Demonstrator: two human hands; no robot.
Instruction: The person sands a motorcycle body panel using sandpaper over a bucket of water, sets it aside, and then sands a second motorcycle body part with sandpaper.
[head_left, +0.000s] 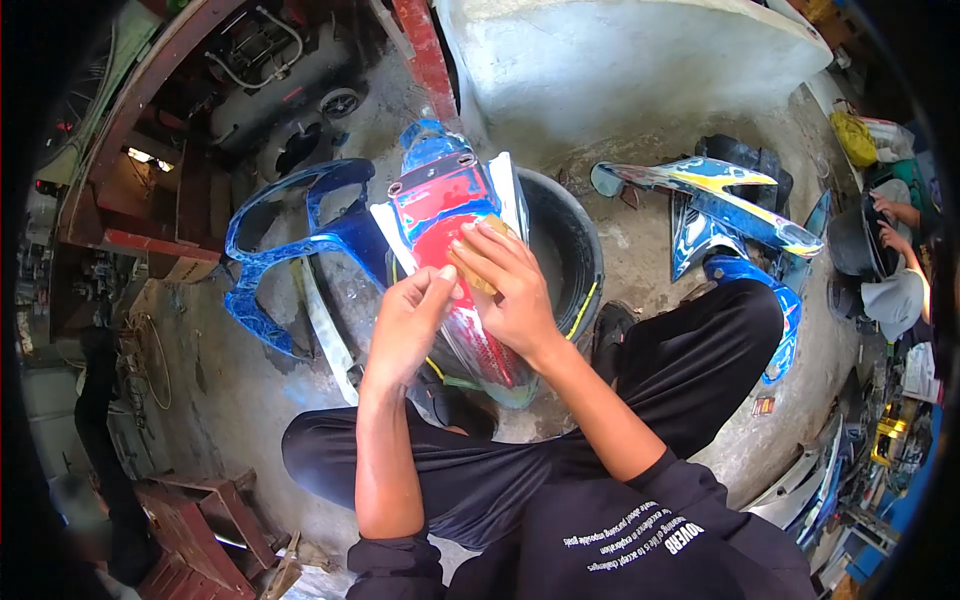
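A motorcycle body panel (pixel 437 195) in red, blue and white rests over a black tub (pixel 585 262) between my legs. My right hand (pixel 508 285) presses a tan piece of sandpaper (pixel 482 284) onto the panel's red middle, fingers together over it. Just left of it, my left hand (pixel 415 305) is closed at the panel's left side, thumb and curled fingertips close to the sandpaper. Whether those fingers grip anything is hidden. The panel's red paint looks worn, with patchy blue and pale areas towards its far end.
A blue fairing frame (pixel 300 245) lies on the concrete floor to the left. Blue, white and yellow panels (pixel 735 205) lie to the right. A pale curved wall (pixel 620 60) stands ahead. Another person's hands (pixel 893 225) are at the far right, near a dark container.
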